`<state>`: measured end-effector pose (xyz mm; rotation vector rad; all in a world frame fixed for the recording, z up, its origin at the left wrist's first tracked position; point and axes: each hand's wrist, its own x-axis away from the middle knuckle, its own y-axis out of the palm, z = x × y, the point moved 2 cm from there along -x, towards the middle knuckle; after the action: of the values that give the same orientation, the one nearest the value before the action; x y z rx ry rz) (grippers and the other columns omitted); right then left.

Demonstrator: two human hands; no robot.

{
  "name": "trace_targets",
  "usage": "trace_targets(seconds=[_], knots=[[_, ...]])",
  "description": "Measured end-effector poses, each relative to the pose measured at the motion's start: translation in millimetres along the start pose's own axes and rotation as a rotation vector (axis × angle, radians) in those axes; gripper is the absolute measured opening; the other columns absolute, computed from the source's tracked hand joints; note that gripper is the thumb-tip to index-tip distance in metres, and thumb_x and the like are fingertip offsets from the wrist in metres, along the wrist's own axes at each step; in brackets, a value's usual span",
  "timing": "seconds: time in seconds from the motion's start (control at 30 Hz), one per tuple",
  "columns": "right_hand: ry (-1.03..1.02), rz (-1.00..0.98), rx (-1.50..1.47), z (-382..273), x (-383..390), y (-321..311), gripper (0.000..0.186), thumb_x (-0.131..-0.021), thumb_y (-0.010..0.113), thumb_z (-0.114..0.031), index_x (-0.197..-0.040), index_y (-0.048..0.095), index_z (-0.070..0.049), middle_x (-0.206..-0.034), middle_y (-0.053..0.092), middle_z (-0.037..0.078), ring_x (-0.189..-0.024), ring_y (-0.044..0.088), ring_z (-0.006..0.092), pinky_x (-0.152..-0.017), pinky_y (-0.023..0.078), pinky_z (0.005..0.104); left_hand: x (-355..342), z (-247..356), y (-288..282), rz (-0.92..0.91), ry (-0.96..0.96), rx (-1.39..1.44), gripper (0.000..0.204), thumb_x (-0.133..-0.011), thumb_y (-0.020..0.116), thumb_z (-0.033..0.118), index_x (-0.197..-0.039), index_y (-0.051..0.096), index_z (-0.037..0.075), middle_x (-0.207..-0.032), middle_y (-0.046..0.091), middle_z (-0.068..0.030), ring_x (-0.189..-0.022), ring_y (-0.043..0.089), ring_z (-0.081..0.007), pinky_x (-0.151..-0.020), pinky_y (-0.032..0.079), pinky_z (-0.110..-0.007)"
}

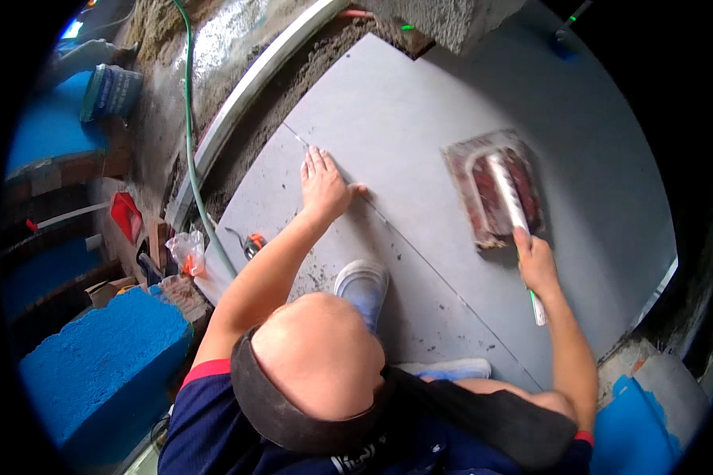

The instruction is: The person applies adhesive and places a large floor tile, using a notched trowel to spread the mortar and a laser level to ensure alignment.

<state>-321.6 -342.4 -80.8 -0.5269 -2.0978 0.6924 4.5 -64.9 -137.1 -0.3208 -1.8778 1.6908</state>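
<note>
My left hand (325, 186) lies palm down on the grey floor tiles, fingers stretched out over the narrow joint (420, 253) between two of them. My right hand (537, 261) is wrapped round a long white handle with green on it. This belongs to a mud-stained tamping tool with a square, reddish-brown head (491, 190), slightly blurred, over the large right-hand tile (610, 182). Whether the head touches the tile I cannot tell. Near my left forearm sits a black and orange tape measure (253, 244). My shoe (361, 285) stands on the left tile (325, 245), among crumbs of mortar.
A green hose (188, 119) and a long pale straightedge (253, 83) run along the left. Beyond them are a bucket (112, 91), a plastic bag with orange pieces (187, 252) and a blue-coated block (103, 364). A rough concrete piece (455, 20) juts in at the top.
</note>
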Motion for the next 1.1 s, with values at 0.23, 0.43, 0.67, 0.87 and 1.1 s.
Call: trace_targets(seconds=[0.23,0.43,0.67,0.87,1.1], knots=[[-0.137,-0.128,-0.118,-85,71,-80,0.046,-0.103,0.049,-0.038,-0.081,0.060,0.001,-0.063,0.056,0.010,-0.060,0.058,0.0181,-0.058,0.046,0.0401,12,-19,-9,-0.056,-0.052,-0.009,0.118,-0.075,0.069,0.067,-0.145,0.026,-0.017,-0.155,0.023,-0.0350,-0.147,0.022,-0.0421,-0.121,0.017,-0.046],[-0.188,0.007,0.151,-31,3,9,0.051,-0.101,0.049,-0.043,-0.086,0.062,0.004,-0.074,0.062,0.027,-0.075,0.061,0.0491,-0.067,0.048,0.0489,-3,3,-5,-0.033,-0.013,0.035,0.119,-0.074,0.069,0.068,-0.146,0.024,-0.017,-0.155,0.021,-0.0350,-0.148,0.021,-0.0427,-0.121,0.017,-0.047],[-0.168,-0.222,-0.072,-140,35,-52,0.050,-0.103,0.046,-0.042,-0.081,0.059,0.001,-0.064,0.056,0.018,-0.057,0.051,0.0317,-0.058,0.043,0.0415,6,-20,-9,-0.165,-0.096,0.001,0.124,-0.073,0.068,0.070,-0.148,0.020,-0.016,-0.158,0.016,-0.0338,-0.150,0.014,-0.0409,-0.122,0.013,-0.046],[-0.255,-0.066,0.074,-85,1,-2,0.047,-0.102,0.047,-0.040,-0.088,0.062,0.003,-0.075,0.063,0.027,-0.078,0.063,0.0459,-0.067,0.047,0.0485,-2,-5,-6,-0.113,-0.079,0.085,0.124,-0.073,0.069,0.069,-0.148,0.018,-0.017,-0.159,0.013,-0.0334,-0.150,0.012,-0.0414,-0.123,0.010,-0.047],[-0.227,-0.252,0.032,-183,-5,-30,0.055,-0.103,0.045,-0.046,-0.075,0.054,0.000,-0.063,0.054,0.017,-0.057,0.053,0.0295,-0.058,0.043,0.0420,5,-21,-10,-0.164,-0.102,0.032,0.125,-0.073,0.067,0.071,-0.149,0.019,-0.016,-0.158,0.014,-0.0337,-0.150,0.013,-0.0414,-0.122,0.011,-0.047]])
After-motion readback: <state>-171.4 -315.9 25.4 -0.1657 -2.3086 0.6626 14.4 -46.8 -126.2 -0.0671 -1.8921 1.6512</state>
